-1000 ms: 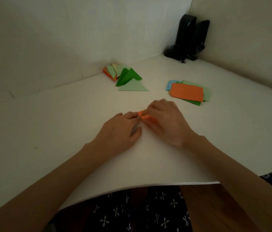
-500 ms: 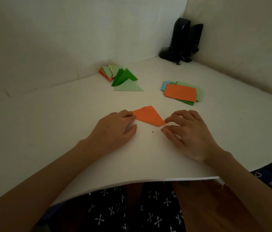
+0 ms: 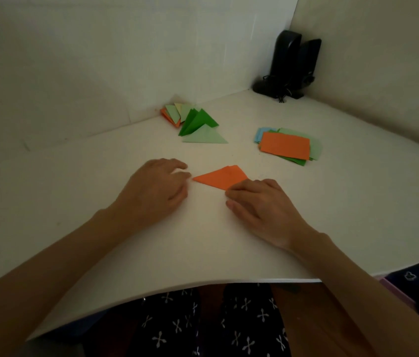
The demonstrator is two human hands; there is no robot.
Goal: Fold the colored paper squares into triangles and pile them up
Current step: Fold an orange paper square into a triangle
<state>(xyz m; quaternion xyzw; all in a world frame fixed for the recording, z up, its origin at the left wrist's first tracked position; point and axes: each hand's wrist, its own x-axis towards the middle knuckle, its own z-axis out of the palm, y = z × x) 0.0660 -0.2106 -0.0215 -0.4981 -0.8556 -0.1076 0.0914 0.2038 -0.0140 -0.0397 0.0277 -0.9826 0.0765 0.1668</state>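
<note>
One orange triangle | left grip loose, empty, beside it | right grip relaxed, touching its corner

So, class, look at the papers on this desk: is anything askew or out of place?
Yes. The pile of folded triangles by the back wall is splayed, not stacked: a dark green triangle gapes half open and a pale green triangle lies mostly off it, in front. The unfolded squares are fanned too.

Black speakers in table corner
</note>
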